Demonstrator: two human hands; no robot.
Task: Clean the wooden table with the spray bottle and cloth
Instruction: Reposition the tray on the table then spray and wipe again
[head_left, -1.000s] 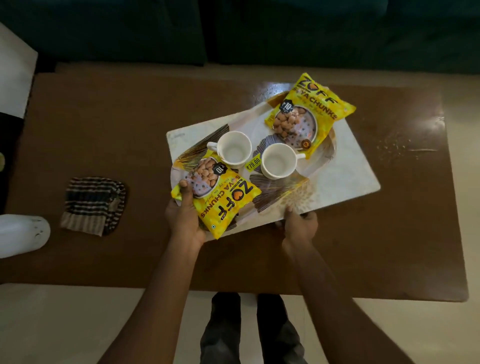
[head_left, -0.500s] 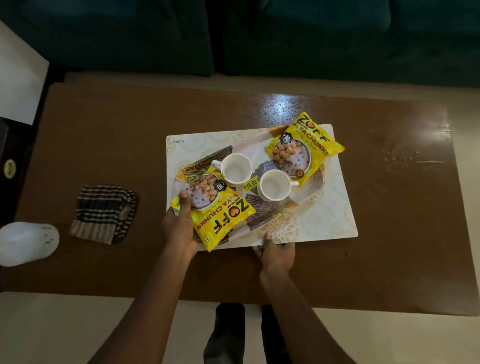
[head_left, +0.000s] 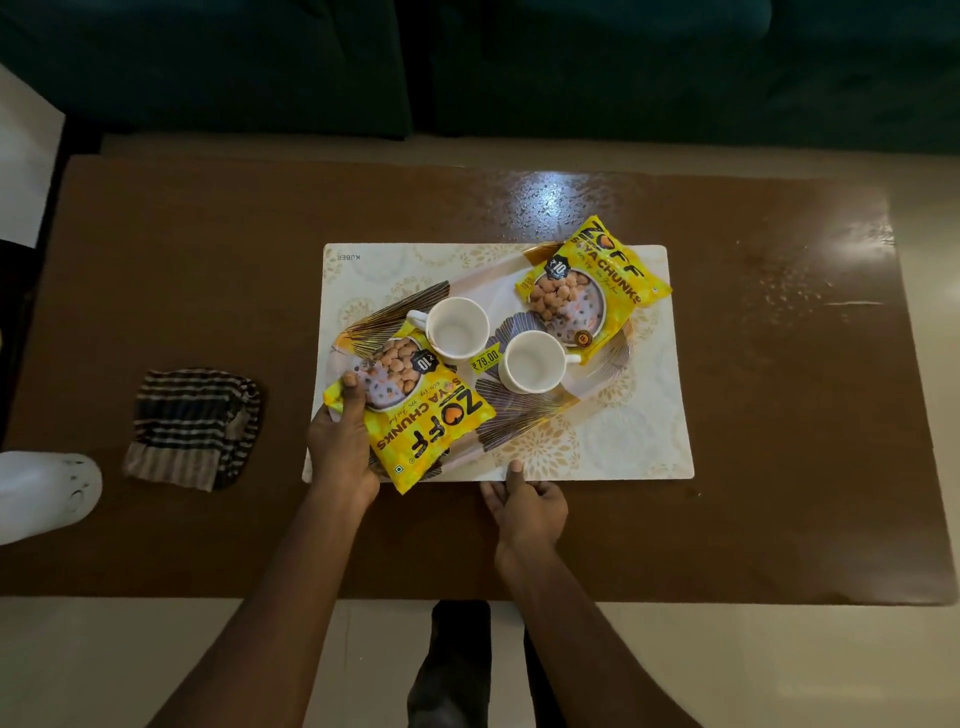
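Note:
A striped cloth (head_left: 195, 428) lies crumpled on the left part of the brown wooden table (head_left: 156, 270). The white spray bottle (head_left: 47, 493) lies at the table's left edge, partly cut off by the frame. My left hand (head_left: 340, 452) grips the near left end of a patterned tray (head_left: 524, 421), its thumb pressing on a yellow snack packet (head_left: 415, 415). My right hand (head_left: 524, 506) pinches the near edge of the cream placemat (head_left: 639, 431) under the tray, thumb on top.
On the tray stand two white cups (head_left: 457, 327) (head_left: 535, 361) and a second yellow packet (head_left: 592, 291) at its far right. Wet specks glisten on the table behind and right of the mat (head_left: 795, 291). A dark sofa (head_left: 519, 67) runs behind the table.
The placemat with the tray was tilted and skewed; it has swung square to the table and come down flat. Both hands stayed on its near edge.

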